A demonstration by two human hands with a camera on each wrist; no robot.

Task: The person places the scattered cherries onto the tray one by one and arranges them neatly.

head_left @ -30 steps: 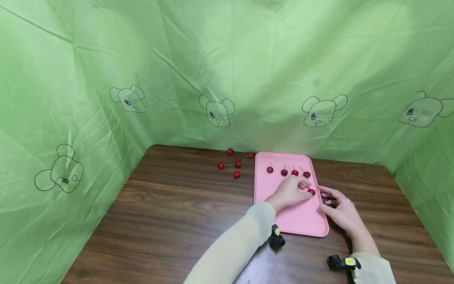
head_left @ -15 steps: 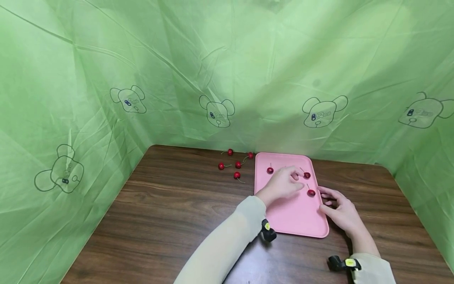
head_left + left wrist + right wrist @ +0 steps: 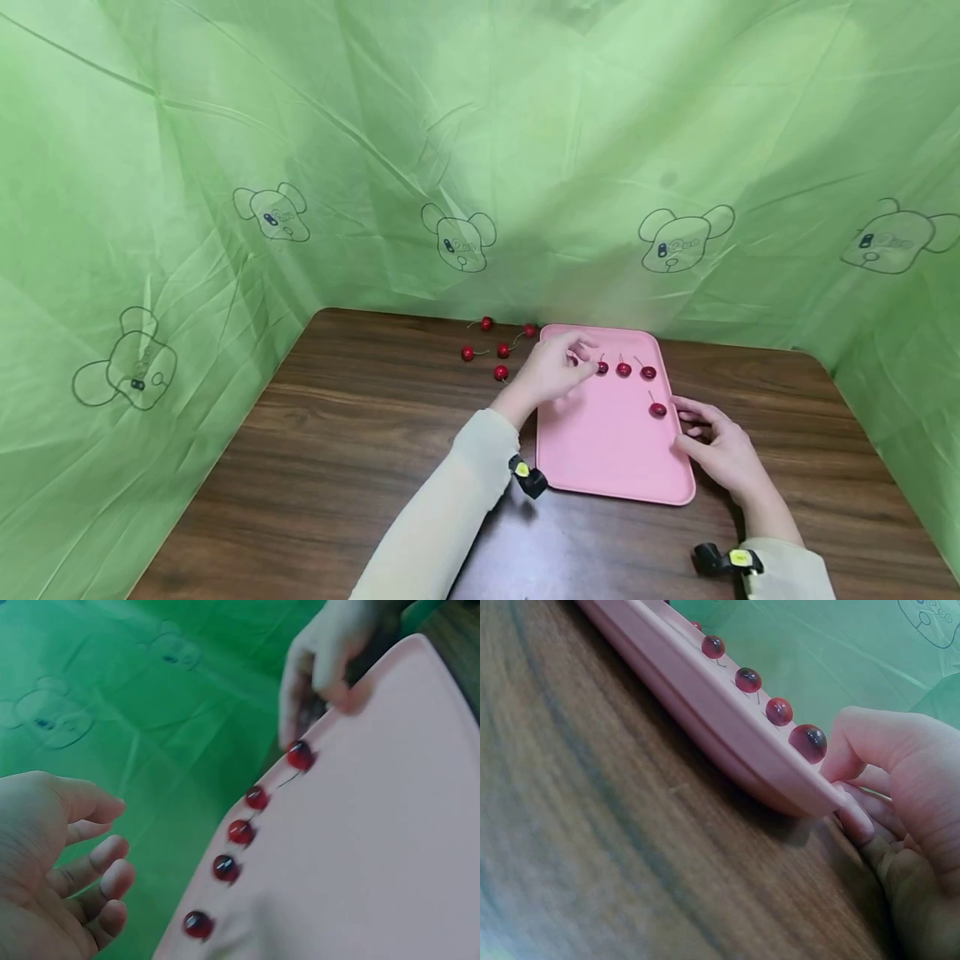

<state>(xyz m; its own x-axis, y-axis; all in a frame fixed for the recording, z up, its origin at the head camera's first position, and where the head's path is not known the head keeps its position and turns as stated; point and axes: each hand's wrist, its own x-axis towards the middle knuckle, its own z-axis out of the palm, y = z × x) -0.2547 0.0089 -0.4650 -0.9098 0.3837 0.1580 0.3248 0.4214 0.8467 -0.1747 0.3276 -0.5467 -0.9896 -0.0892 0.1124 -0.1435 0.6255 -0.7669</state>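
Note:
My left hand (image 3: 546, 373) hovers over the left side of a pink tray (image 3: 611, 467), fingers loosely bent. In the left wrist view its fingers hold nothing. Several dark red cherries with stems line the tray's far side, one of them this cherry (image 3: 624, 370); the leftmost is partly hidden by my left hand. Nearer, by the right rim, lies a single cherry (image 3: 657, 410). My right hand (image 3: 723, 450) holds the tray's right rim, thumb and fingers at the edge; the right wrist view shows a fingertip (image 3: 855, 819) against the rim.
Left of the tray, several more red cherries (image 3: 503, 351) lie scattered on the brown wooden table (image 3: 337, 450). Green cloth (image 3: 480, 150) printed with bear faces rises behind and at both sides. Each wrist carries a small black camera (image 3: 531, 479).
My left hand has drawn back leftward from the nearer cherry, across the row, to the tray's left side, uncovering the middle cherries. My right hand stays at the rim.

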